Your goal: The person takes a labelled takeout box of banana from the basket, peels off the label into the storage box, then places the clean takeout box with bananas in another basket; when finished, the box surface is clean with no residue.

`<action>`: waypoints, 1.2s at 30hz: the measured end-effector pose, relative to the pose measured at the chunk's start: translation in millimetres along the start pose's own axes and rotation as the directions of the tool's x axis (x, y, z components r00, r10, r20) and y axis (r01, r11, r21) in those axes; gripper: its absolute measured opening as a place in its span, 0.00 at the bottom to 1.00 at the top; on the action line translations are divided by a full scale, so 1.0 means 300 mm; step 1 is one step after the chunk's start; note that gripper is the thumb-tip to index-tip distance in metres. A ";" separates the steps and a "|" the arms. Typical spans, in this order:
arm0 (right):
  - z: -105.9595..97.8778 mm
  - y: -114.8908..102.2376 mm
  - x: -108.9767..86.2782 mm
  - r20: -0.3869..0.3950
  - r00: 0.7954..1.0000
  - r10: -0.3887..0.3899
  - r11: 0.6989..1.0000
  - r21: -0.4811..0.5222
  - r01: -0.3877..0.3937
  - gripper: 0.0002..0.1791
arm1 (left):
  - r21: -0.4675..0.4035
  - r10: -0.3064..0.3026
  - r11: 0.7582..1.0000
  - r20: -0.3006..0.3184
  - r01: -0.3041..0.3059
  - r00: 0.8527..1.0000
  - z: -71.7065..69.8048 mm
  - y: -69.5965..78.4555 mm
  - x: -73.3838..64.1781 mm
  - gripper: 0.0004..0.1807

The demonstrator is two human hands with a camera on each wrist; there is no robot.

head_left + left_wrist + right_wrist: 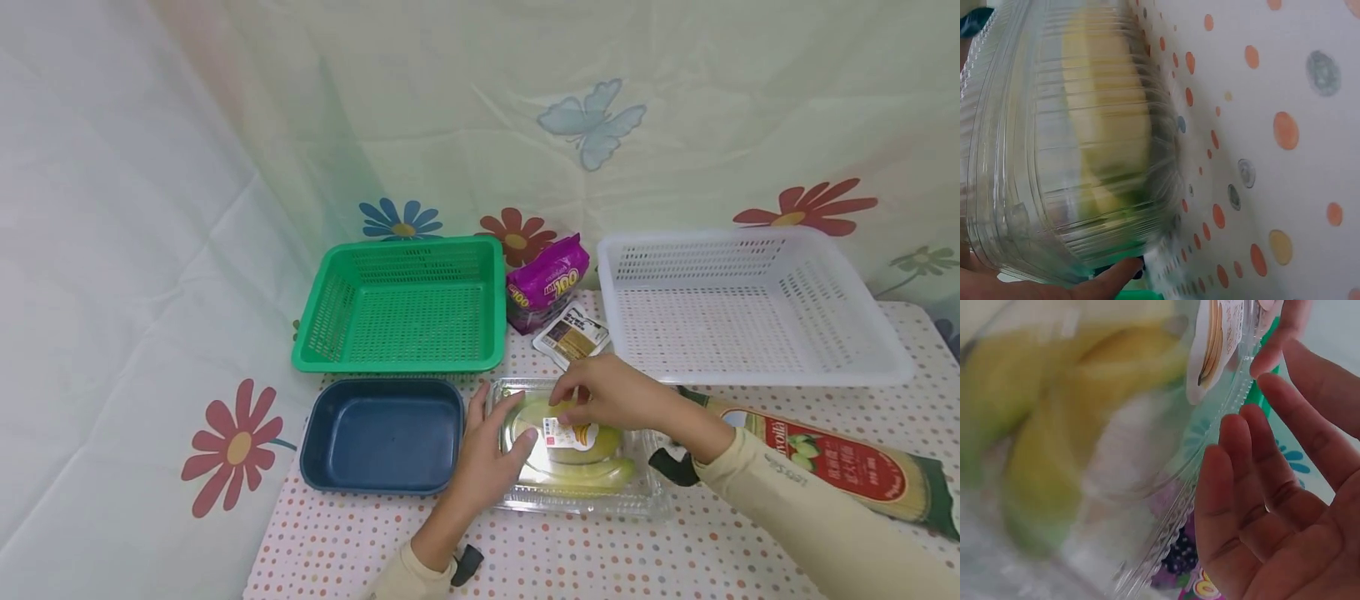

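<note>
Head view: the clear banana clamshell (585, 502), likely being steadied, next calling for firm opposed holds, sits below the right hand (611, 392), grip loosely bent, pinching nothing; the left hand (487, 454) spreads its grip alongside, above the desk (570, 558).

Yellow-green bananas (596, 477) are showing through a clear container (585, 504).
At its ten o'clock, one basket (405, 366) is showing green; at two, another basket (750, 377), white.

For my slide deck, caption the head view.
Left hand and right hand at a clear plastic clamshell of bananas, beside a navy tub.
</note>
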State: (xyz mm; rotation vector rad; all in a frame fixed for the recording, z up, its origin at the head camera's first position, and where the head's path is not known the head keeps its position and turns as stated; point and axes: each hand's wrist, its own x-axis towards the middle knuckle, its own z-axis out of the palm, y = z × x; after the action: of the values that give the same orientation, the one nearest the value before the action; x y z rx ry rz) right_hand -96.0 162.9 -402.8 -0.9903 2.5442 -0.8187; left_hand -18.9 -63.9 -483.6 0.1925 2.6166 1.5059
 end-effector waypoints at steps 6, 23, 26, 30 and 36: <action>0.019 0.003 0.058 0.083 0.996 0.024 1.000 -0.002 -0.024 0.06 | 0.003 0.000 1.000 0.002 0.000 1.000 0.014 -0.002 -0.008 0.29; 0.072 -0.024 0.079 0.110 0.969 0.222 0.974 -0.068 -0.215 0.12 | -0.027 -0.009 1.000 -0.010 0.009 1.000 0.024 -0.031 -0.015 0.29; 0.079 -0.025 0.079 0.094 0.971 0.220 0.973 -0.091 -0.212 0.13 | -0.033 -0.012 0.999 -0.017 0.012 1.000 0.023 -0.030 -0.015 0.28; 0.084 -0.031 0.084 0.084 0.971 0.225 0.971 -0.097 -0.217 0.13 | -0.039 -0.013 0.999 -0.021 0.012 1.000 0.020 -0.027 -0.015 0.28; 0.079 -0.044 0.091 0.085 0.964 0.254 0.965 -0.098 -0.245 0.14 | -0.032 -0.009 0.999 -0.023 0.008 1.000 0.022 -0.029 -0.014 0.28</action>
State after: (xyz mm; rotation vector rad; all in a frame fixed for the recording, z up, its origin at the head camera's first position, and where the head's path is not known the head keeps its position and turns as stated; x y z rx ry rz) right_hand -98.1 126.6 -415.5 -0.6935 2.5690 -0.5797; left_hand -14.0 -63.2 -494.2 0.1620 2.6055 1.5551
